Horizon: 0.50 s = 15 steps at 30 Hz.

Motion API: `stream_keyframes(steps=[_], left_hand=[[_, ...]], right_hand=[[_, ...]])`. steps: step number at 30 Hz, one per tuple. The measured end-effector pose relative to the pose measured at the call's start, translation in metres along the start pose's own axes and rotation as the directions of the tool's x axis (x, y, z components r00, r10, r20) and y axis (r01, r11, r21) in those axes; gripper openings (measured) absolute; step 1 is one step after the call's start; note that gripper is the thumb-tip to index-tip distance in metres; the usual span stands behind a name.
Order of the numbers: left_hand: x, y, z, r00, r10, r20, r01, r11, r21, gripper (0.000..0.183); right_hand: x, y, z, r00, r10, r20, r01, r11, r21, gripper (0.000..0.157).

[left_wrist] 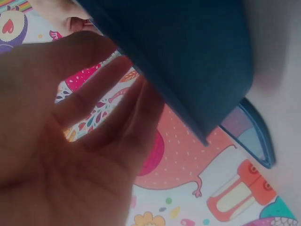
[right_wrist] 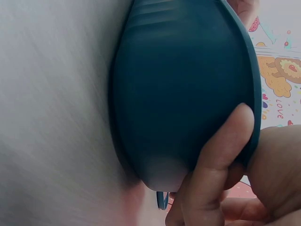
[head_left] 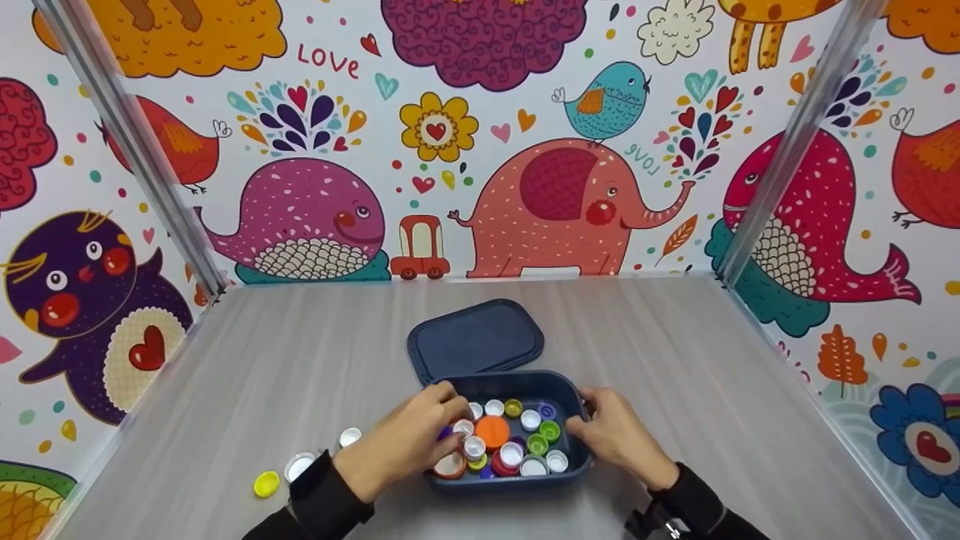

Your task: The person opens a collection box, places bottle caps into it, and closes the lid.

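Note:
A dark blue plastic box [head_left: 510,486] holds many bottle caps in white, green, yellow, purple and red, with a large orange cap [head_left: 493,432] near the middle. My left hand [head_left: 409,439] reaches over the box's left rim, its fingers bent down among the caps beside a white cap [head_left: 463,428]. In the left wrist view its fingers [left_wrist: 101,89] are spread and the tips are hidden behind the rim. My right hand [head_left: 619,431] grips the right end of the box, and the right wrist view has one of its fingers [right_wrist: 223,146] lying along the outer wall.
Behind the box lies its dark blue lid [head_left: 476,337], partly overlapped by the box's rim. Left of the box, a yellow cap [head_left: 265,484], a larger white cap [head_left: 298,466] and a small white cap [head_left: 350,436] lie on the grey table [head_left: 315,352]. Printed panels enclose the table's back and sides.

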<state>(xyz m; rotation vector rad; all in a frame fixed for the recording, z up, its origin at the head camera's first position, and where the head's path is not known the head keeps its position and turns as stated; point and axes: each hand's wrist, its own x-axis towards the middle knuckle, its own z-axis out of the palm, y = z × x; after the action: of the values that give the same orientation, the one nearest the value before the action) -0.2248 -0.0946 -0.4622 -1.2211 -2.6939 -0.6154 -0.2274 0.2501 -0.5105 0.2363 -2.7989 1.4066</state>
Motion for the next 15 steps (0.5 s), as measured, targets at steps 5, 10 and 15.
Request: stream_keyframes(steps=[5, 10, 15], left_hand=[[-0.003, -0.006, -0.006, 0.999, -0.029, -0.026, 0.028, 0.999, -0.019, 0.022], [-0.008, -0.014, -0.012, 0.995, -0.06, -0.079, 0.059, 0.998, -0.006, 0.02], [-0.016, -0.024, -0.017, 0.983, -0.144, -0.111, 0.144, 0.99, -0.011, 0.021]], right_hand=[[0.0, -0.001, -0.001, 1.0, 0.005, 0.007, -0.005, 1.0, 0.017, 0.026], [-0.001, -0.002, -0.001, 1.0, 0.012, 0.014, -0.013, 0.999, 0.038, 0.029], [-0.002, -0.002, -0.001, 1.0, 0.019, 0.018, -0.019, 0.999, 0.045, 0.028]])
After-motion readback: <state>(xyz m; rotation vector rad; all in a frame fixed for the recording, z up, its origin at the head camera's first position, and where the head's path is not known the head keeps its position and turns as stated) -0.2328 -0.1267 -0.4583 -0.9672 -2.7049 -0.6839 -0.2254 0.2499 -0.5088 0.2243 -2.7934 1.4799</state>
